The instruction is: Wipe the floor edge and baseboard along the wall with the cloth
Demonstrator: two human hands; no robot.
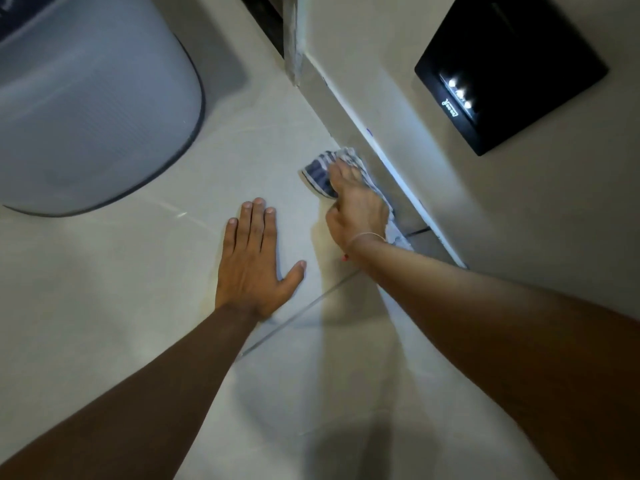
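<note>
A blue-and-white striped cloth (319, 174) lies crumpled on the pale tiled floor (145, 278), pressed against the foot of the grey baseboard (343, 109) that runs diagonally along the cream wall (433, 168). My right hand (356, 206) is closed over the cloth, covering most of it, with a thin bracelet at the wrist. Left of it, my left hand (254, 261) rests flat on the floor with fingers spread and nothing in it.
A large grey rounded appliance (90, 109) stands on the floor at the upper left. A black switch panel (512, 71) with small lit indicators is set in the wall. A dark gap at a corner post (294, 39) lies at the baseboard's far end.
</note>
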